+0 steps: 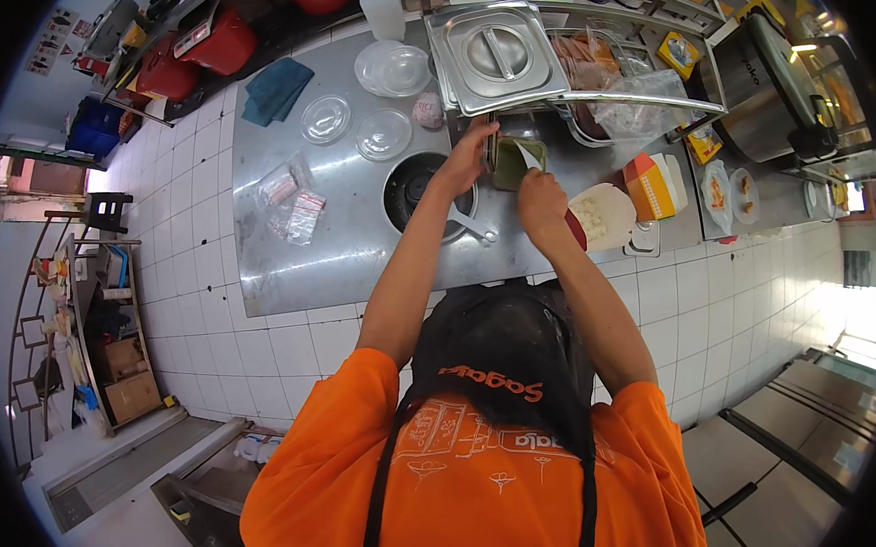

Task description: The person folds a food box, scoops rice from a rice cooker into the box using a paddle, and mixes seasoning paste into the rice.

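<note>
My left hand (468, 158) grips the edge of a flat, dark-edged thing, perhaps a lid, stood on its side below a steel pan lid. My right hand (542, 203) holds a pale, flat-bladed utensil (527, 156); its blade reaches into a square container (510, 175) with a green inside. A dark round pan (407, 186) lies partly under my left forearm, a light-handled utensil (473, 222) across its rim. Right of my right hand, an open paper box (613, 216) holds white rice (590, 213). Beyond it stands a red and yellow carton (650, 186).
Clear plastic lids (383, 135), a blue cloth (277, 90) and small plastic packets (306, 218) lie on the steel table (349, 269). A steel pan lid (496, 54) and a pan of plastic-wrapped food (587, 58) stand at the back. A large steel cooker (760, 86) is at the right.
</note>
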The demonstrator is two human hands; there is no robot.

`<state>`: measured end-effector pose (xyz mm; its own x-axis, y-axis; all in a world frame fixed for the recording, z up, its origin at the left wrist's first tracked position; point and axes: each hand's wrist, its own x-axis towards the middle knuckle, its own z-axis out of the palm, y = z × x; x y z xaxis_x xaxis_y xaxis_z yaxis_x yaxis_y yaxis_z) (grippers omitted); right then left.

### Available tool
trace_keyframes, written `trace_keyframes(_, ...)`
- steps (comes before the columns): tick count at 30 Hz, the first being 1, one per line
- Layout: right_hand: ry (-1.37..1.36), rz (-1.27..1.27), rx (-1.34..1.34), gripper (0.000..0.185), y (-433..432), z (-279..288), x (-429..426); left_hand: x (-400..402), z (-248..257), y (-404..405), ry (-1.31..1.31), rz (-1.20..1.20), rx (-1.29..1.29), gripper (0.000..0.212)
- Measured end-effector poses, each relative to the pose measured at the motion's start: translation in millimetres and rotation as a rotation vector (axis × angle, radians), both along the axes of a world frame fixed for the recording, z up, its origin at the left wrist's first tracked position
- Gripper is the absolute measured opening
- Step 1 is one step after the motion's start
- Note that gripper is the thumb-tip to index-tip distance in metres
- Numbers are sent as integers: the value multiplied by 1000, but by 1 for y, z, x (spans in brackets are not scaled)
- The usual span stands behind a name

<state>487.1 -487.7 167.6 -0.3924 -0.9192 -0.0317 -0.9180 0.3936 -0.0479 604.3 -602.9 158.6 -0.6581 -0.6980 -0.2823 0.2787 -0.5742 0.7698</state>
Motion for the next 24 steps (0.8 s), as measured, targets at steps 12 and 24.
trace_keyframes(12, -326, -66, 166, 30, -12, 41, -14, -4, -17, -6, -58, 8, -15, 55)
trace_keyframes(24, -909, -370, -23, 42, 4, -32, -22, -7, -8, -7, -88, -35, 28, 58)
